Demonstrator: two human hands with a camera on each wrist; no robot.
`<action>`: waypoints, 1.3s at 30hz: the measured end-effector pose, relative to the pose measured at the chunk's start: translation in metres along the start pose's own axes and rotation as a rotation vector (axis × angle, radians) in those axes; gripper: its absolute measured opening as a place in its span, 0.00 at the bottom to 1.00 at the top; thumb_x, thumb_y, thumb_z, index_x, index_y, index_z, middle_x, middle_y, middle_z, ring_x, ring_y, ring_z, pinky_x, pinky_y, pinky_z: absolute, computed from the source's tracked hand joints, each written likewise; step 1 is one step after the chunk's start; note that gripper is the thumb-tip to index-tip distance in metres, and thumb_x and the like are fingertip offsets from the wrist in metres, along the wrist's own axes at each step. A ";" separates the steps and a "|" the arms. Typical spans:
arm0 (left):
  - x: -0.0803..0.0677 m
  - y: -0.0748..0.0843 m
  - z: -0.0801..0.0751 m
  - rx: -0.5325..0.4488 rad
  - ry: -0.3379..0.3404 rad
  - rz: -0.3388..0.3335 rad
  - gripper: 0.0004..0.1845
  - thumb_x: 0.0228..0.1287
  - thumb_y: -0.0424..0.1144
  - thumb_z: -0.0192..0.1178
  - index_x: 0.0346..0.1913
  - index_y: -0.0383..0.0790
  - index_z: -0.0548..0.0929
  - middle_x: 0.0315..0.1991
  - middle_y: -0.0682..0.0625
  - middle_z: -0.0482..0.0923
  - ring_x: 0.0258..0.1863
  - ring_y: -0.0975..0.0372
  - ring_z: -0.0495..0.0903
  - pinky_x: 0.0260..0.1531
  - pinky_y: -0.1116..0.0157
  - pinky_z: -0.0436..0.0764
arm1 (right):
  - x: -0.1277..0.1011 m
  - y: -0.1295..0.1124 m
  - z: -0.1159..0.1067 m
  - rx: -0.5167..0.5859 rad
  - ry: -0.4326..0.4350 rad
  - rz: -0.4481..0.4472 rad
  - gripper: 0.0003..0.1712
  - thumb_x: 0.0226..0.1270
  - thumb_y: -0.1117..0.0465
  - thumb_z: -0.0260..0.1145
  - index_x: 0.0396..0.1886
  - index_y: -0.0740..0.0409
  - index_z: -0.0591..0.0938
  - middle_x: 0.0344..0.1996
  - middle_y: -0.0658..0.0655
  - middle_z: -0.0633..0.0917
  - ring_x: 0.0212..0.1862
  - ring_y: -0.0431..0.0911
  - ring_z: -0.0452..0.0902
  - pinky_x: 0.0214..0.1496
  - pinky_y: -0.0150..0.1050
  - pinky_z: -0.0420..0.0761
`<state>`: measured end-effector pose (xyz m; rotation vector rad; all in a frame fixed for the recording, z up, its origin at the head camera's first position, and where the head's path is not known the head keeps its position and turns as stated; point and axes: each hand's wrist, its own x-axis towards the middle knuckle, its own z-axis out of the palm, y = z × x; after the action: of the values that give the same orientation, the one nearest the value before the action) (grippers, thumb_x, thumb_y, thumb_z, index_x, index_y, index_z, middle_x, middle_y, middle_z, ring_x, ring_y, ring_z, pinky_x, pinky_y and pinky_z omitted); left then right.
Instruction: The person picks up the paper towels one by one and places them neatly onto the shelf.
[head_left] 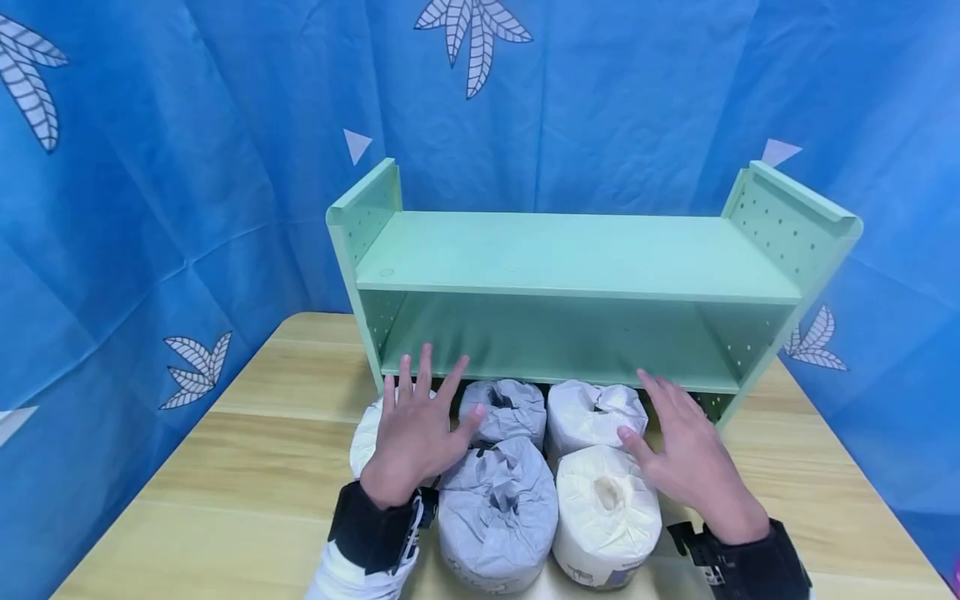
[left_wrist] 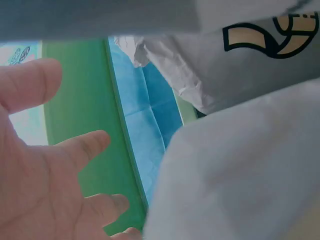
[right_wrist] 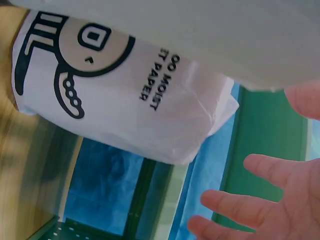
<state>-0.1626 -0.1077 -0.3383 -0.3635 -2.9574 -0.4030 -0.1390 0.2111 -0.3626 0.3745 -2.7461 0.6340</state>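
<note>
Several paper-wrapped toilet rolls stand upright in front of the green shelf [head_left: 555, 333]. In front are a greyish roll [head_left: 498, 521] and a cream roll [head_left: 611, 492]. Behind them are another greyish roll [head_left: 517, 408] and a white roll [head_left: 585, 412]. A further white roll [head_left: 365, 437] is mostly hidden by my left hand [head_left: 420, 433], which hovers with its fingers spread. My right hand [head_left: 693, 458] is held beside the rolls on the right, fingers extended and holding nothing. In the right wrist view, a printed wrapper [right_wrist: 120, 95] shows near that hand.
The two-tier shelf has raised perforated side panels [head_left: 787, 221] and stands at the back of the wooden table [head_left: 247, 467]. A blue curtain [head_left: 225, 167] with leaf prints hangs behind and on both sides. Black straps [head_left: 375, 533] circle both wrists.
</note>
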 end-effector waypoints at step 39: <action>-0.002 -0.069 -0.049 -0.715 0.116 -0.136 0.36 0.78 0.55 0.36 0.78 0.44 0.39 0.77 0.39 0.33 0.74 0.41 0.38 0.66 0.35 0.43 | 0.016 0.058 0.050 0.906 -0.253 -0.038 0.49 0.54 0.69 0.72 0.71 0.68 0.53 0.62 0.71 0.65 0.60 0.32 0.66 0.60 0.23 0.66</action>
<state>-0.1731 -0.1859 -0.3092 -0.1911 -2.6306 -1.4428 -0.1832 0.2359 -0.4219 0.7254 -2.4790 1.9139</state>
